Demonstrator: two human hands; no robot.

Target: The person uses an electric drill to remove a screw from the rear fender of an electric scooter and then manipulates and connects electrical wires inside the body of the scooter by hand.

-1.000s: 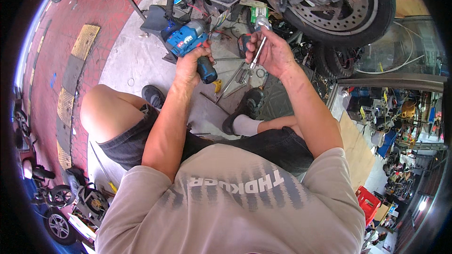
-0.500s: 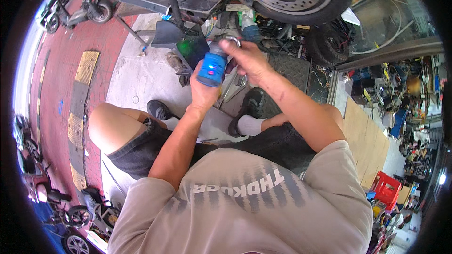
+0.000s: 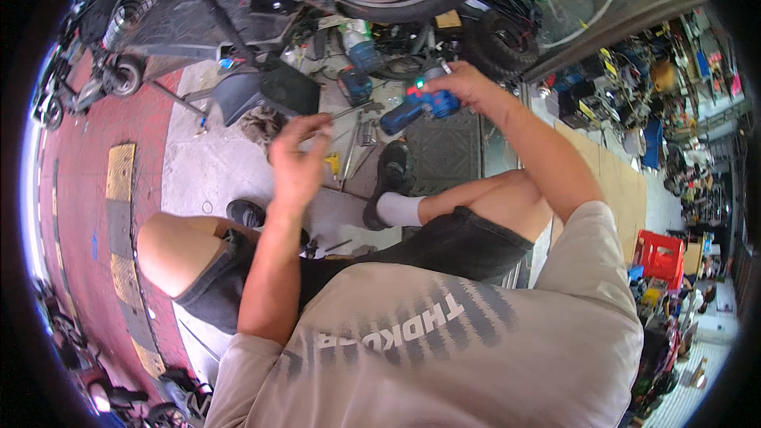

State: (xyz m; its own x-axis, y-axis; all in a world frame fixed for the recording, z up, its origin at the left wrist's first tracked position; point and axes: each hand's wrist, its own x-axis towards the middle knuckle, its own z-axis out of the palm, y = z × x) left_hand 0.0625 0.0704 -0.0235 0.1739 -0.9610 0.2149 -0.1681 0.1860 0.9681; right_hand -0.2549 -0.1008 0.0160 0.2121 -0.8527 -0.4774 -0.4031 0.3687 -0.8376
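My right hand [image 3: 469, 87] grips a blue and black cordless driver [image 3: 432, 103] by its front end, with the handle pointing left and a small green light showing. My left hand [image 3: 297, 160] is raised in front of my left knee, apart from the driver. Its fingers are bent and smeared by motion. A thin dark rod [image 3: 353, 110] shows beside the left fingertips; whether the hand holds it I cannot tell. Metal hand tools [image 3: 367, 133] and a yellow-handled tool [image 3: 333, 162] lie on the floor between the hands.
A wheel with a brake disc [image 3: 396, 0] and the scooter's footboard [image 3: 206, 24] stand ahead. Near them are a blue and black power-tool piece [image 3: 354, 85], a loose tyre [image 3: 499, 40] and a dark seat-like part [image 3: 289, 95]. A red crate [image 3: 660, 257] sits at right.
My left hand has let go of the driver and moved left. My right hand has carried the driver to the right, turning it. My head view has shifted right.
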